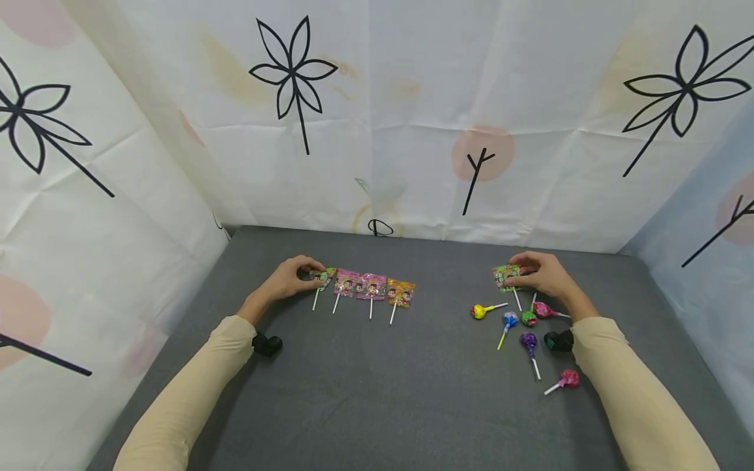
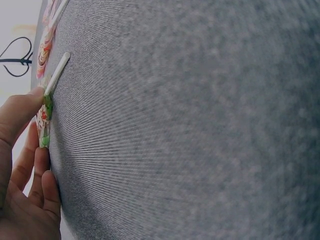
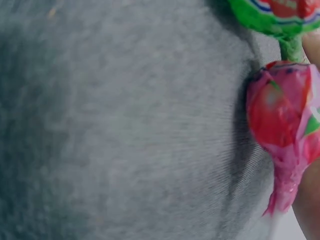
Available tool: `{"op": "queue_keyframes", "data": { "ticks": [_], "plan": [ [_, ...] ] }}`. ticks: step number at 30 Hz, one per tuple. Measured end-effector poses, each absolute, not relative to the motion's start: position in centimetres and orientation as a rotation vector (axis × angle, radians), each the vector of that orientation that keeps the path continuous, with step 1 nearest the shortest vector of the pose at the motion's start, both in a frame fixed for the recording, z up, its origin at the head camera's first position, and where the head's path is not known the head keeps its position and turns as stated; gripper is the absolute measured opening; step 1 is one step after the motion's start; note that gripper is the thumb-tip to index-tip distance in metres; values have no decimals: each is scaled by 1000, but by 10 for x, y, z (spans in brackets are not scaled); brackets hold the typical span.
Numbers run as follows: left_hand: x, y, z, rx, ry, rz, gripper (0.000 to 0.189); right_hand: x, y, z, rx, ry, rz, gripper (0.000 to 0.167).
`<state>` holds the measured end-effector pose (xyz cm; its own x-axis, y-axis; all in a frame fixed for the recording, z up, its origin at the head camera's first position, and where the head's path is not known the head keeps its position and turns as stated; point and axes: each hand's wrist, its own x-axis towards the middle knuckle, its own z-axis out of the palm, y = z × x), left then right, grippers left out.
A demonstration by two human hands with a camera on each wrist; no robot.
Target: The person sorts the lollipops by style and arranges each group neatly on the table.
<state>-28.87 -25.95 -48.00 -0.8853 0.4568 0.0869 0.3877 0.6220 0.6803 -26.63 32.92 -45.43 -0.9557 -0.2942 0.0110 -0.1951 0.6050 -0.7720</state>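
At the left end of a row of flat lollipops, my left hand [image 1: 287,279] pinches a green-wrapped flat lollipop [image 1: 326,277] lying on the grey table. The left wrist view shows the thumb and fingertips at the wrapper's edges, the white stick [image 2: 59,72] pointing away. Beside it lie two pink flat lollipops [image 1: 345,282] and an orange one [image 1: 401,292]. Over on the right, my right hand [image 1: 544,275] holds another green flat lollipop [image 1: 503,277] by its right side, its stick toward me. In the right wrist view that lollipop is hidden behind round ones.
Near my right hand lie round lollipops: yellow [image 1: 480,311], blue [image 1: 510,318], green [image 1: 528,318], pink [image 1: 542,309], purple [image 1: 528,341] and another pink one [image 1: 569,377] by the right sleeve. A patterned white cloth [image 1: 412,85] stands behind the grey table [image 1: 377,399].
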Motion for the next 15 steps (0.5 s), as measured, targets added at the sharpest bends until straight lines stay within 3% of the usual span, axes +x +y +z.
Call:
{"op": "queue_keyframes", "data": {
  "ticks": [15],
  "plan": [
    [-288,-259,-479,737,2745,1116,30,-260,343,-454,-288,2696,-1580,41]
  ]
}}
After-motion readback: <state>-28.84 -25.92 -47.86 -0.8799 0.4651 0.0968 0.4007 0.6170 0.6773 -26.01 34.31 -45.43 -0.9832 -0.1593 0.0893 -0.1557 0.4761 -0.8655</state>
